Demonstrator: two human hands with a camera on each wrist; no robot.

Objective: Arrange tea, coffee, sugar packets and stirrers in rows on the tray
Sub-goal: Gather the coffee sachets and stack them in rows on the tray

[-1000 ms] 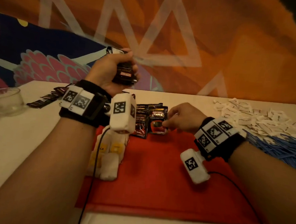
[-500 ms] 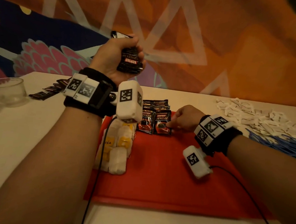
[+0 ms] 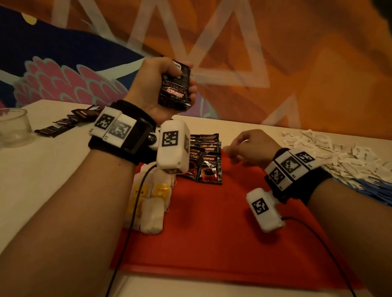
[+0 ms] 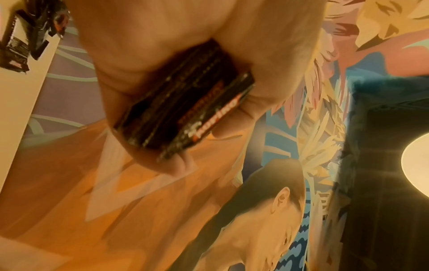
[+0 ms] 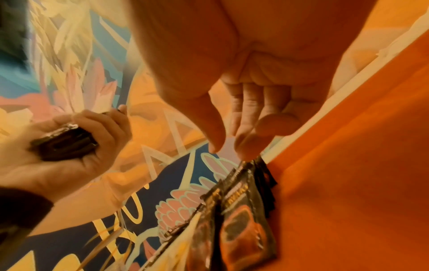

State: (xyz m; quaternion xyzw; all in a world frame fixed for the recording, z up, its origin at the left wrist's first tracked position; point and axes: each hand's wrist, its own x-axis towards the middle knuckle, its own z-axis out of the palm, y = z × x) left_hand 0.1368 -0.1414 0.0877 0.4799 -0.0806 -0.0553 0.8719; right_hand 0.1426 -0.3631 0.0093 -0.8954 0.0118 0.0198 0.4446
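Left hand raised above desk, fingers wrapped round a stack of coffee sachets. Right hand empty, fingers loosely curled, just beside coffee row on red tray.

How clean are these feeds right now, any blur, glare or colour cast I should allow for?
Head view: dim, warm light, right hand motion-blurred, tray edges soft. Left wrist view: lamp flares at the right edge; the coffee sachet stack is smeared. Right wrist view: heavy orange cast, everything soft, strong wide-angle stretch.
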